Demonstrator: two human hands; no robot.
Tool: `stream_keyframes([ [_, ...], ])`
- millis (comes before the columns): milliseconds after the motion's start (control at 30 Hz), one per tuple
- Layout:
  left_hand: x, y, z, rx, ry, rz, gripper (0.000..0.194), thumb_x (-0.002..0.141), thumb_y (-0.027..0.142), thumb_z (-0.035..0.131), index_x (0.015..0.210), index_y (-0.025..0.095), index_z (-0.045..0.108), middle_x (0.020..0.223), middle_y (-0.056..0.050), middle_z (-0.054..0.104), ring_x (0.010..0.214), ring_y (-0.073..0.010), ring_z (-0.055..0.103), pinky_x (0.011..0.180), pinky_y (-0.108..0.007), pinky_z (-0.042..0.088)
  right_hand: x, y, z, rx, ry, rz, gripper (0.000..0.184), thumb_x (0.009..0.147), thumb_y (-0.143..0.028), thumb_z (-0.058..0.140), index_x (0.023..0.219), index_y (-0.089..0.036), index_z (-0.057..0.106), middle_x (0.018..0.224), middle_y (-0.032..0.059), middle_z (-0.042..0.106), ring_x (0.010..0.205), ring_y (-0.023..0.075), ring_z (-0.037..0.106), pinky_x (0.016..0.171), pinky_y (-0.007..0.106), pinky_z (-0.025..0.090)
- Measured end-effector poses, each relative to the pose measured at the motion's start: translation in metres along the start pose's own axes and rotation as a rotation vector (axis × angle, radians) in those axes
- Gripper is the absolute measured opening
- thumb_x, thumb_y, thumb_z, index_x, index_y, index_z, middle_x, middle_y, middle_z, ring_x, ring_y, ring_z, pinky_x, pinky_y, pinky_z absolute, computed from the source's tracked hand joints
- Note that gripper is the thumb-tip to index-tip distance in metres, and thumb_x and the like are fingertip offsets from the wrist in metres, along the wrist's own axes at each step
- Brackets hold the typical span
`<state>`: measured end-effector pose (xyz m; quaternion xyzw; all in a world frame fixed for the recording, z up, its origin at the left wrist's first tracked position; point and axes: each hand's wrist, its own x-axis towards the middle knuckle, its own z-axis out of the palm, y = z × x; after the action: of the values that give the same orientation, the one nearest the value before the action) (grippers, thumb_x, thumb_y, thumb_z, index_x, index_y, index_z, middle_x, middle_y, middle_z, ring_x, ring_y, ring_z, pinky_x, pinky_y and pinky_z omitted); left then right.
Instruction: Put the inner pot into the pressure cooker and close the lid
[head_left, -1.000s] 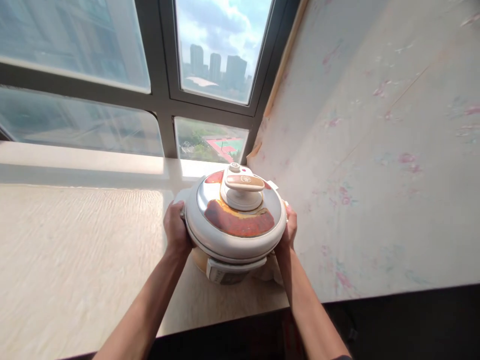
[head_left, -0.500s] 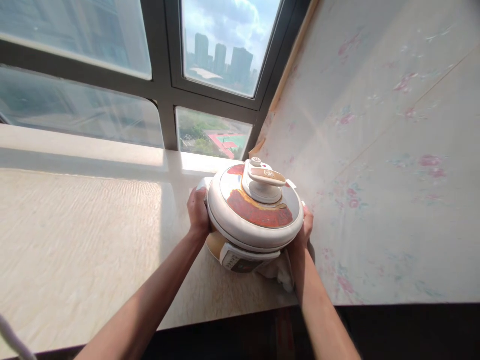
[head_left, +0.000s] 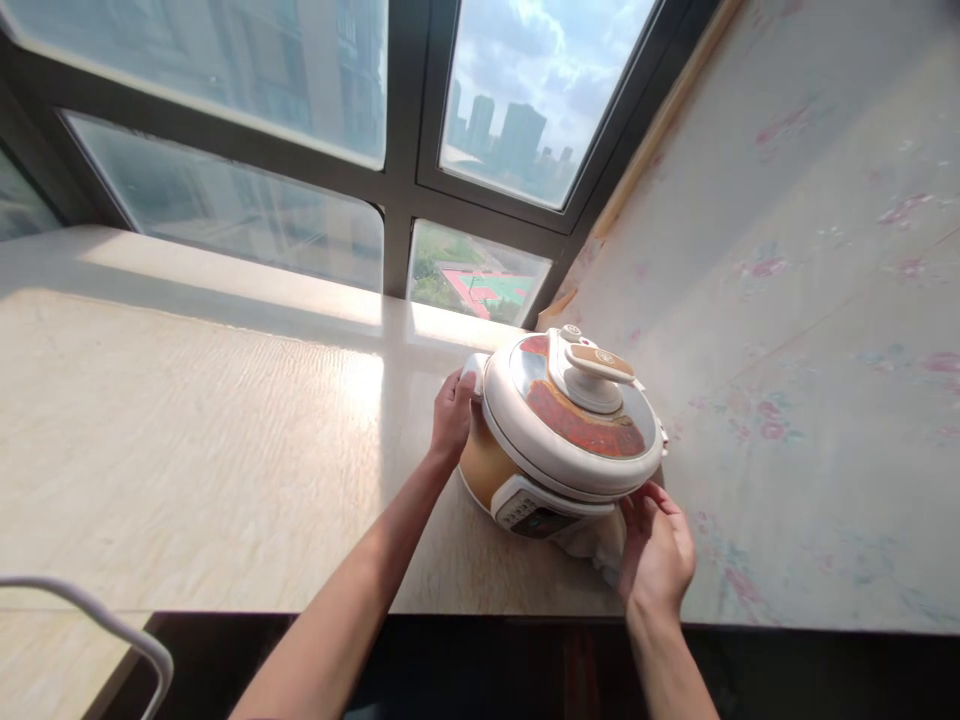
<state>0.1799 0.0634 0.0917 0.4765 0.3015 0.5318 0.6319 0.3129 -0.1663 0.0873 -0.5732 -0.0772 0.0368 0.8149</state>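
A white and gold electric pressure cooker (head_left: pixel 491 455) stands on the pale stone sill close to the wall. Its round lid (head_left: pixel 517 430) has a reddish-brown pattern and a tan-topped handle (head_left: pixel 604 362). At the cooker's left side, my left hand (head_left: pixel 452 415) is closed on the white side handle (head_left: pixel 475 374). My right hand (head_left: pixel 660 545) is beside the cooker's lower right front, fingers bent and loosely apart, fingertips just under the rim; whether they touch it I cannot tell. A crumpled whitish cloth (head_left: pixel 592 548) lies between the cooker and that hand, partly hidden.
Dark-framed windows (head_left: pixel 401 190) rise behind the stone sill (head_left: pixel 187 430). A flower-patterned wall (head_left: pixel 817 330) borders the cooker's right side. A pale cable (head_left: pixel 112 622) curves over the sill's front edge at lower left, above a dark area (head_left: pixel 480 670).
My right hand has let go of the cooker's right side and come down toward its front. The left hand keeps its hold. The view has turned left.
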Motion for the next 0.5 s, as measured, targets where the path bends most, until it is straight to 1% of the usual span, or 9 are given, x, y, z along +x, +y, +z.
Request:
stream_keyframes([
  [67, -0.012, -0.005, -0.016, -0.006, -0.011, -0.053, 0.047, 0.092, 0.063, 0.056, 0.101, 0.019, 0.07, 0.103, -0.01, 0.073, 0.098, -0.0228, 0.068, 0.085, -0.035, 0.053, -0.039, 0.012, -0.015, -0.053, 0.093, -0.082, 0.021, 0.074, -0.026, 0.077, 0.093, -0.023, 0.069, 0.091, -0.0015, 0.069, 0.083, 0.0151, 0.065, 0.074, 0.026, 0.054],
  [100, -0.019, -0.009, -0.028, -0.018, -0.019, -0.099, 0.05, 0.092, 0.064, 0.053, 0.106, 0.018, 0.07, 0.107, -0.011, 0.074, 0.1, -0.024, 0.069, 0.086, -0.036, 0.054, -0.061, 0.019, -0.02, -0.08, 0.079, -0.1, 0.021, 0.074, -0.026, 0.077, 0.094, -0.024, 0.07, 0.09, -0.0012, 0.069, 0.081, 0.0157, 0.064, 0.072, 0.027, 0.053],
  [133, -0.028, -0.014, -0.043, -0.022, -0.016, -0.147, 0.053, 0.092, 0.064, 0.051, 0.109, 0.018, 0.07, 0.107, -0.013, 0.075, 0.099, -0.0251, 0.072, 0.085, -0.038, 0.056, -0.084, 0.027, -0.024, -0.121, 0.015, -0.097, 0.018, 0.075, -0.027, 0.077, 0.093, -0.025, 0.072, 0.088, -0.0003, 0.07, 0.079, 0.0165, 0.064, 0.071, 0.028, 0.054],
  [167, -0.036, -0.019, -0.06, -0.002, -0.005, -0.188, 0.055, 0.092, 0.065, 0.05, 0.108, 0.016, 0.07, 0.104, -0.014, 0.076, 0.094, -0.0258, 0.073, 0.083, -0.039, 0.056, -0.105, 0.035, -0.026, -0.167, -0.094, -0.077, 0.015, 0.076, -0.029, 0.077, 0.09, -0.026, 0.074, 0.085, 0.0008, 0.07, 0.076, 0.0177, 0.064, 0.071, 0.029, 0.054],
  [233, -0.052, -0.03, -0.096, 0.117, 0.056, -0.209, 0.052, 0.089, 0.061, 0.053, 0.102, 0.015, 0.072, 0.099, -0.015, 0.077, 0.088, -0.0266, 0.075, 0.081, -0.041, 0.057, -0.139, 0.049, -0.022, -0.268, -0.384, -0.02, 0.005, 0.078, -0.03, 0.077, 0.078, -0.026, 0.076, 0.079, 0.0032, 0.07, 0.074, 0.0206, 0.066, 0.069, 0.032, 0.055],
  [300, -0.067, -0.037, -0.128, 0.269, 0.143, -0.187, 0.043, 0.085, 0.053, 0.059, 0.099, 0.015, 0.072, 0.095, -0.014, 0.077, 0.088, -0.0269, 0.074, 0.086, -0.043, 0.057, -0.156, 0.062, -0.006, -0.312, -0.622, 0.026, 0.01, 0.081, -0.032, 0.072, 0.074, -0.026, 0.077, 0.074, 0.0033, 0.069, 0.069, 0.0211, 0.065, 0.066, 0.033, 0.055],
  [367, -0.079, -0.04, -0.151, 0.363, 0.197, -0.145, 0.036, 0.084, 0.046, 0.06, 0.1, 0.016, 0.073, 0.097, -0.013, 0.078, 0.093, -0.0267, 0.074, 0.09, -0.044, 0.056, -0.157, 0.077, 0.021, -0.309, -0.782, 0.066, 0.014, 0.082, -0.033, 0.068, 0.074, -0.026, 0.077, 0.071, 0.0026, 0.067, 0.067, 0.0207, 0.064, 0.066, 0.033, 0.054],
  [433, -0.089, -0.039, -0.161, 0.4, 0.205, -0.111, 0.033, 0.086, 0.042, 0.057, 0.1, 0.017, 0.073, 0.098, -0.012, 0.077, 0.095, -0.026, 0.074, 0.09, -0.043, 0.057, -0.148, 0.092, 0.052, -0.286, -0.868, 0.127, 0.014, 0.079, -0.034, 0.067, 0.075, -0.024, 0.076, 0.072, 0.0023, 0.068, 0.069, 0.0205, 0.065, 0.069, 0.033, 0.053],
  [500, -0.096, -0.038, -0.162, 0.412, 0.189, -0.089, 0.032, 0.088, 0.041, 0.055, 0.1, 0.018, 0.074, 0.097, -0.011, 0.077, 0.094, -0.0255, 0.073, 0.089, -0.042, 0.057, -0.138, 0.109, 0.082, -0.299, -0.945, 0.22, 0.017, 0.077, -0.038, 0.068, 0.077, -0.022, 0.076, 0.077, 0.0036, 0.072, 0.071, 0.0208, 0.066, 0.07, 0.033, 0.053],
])
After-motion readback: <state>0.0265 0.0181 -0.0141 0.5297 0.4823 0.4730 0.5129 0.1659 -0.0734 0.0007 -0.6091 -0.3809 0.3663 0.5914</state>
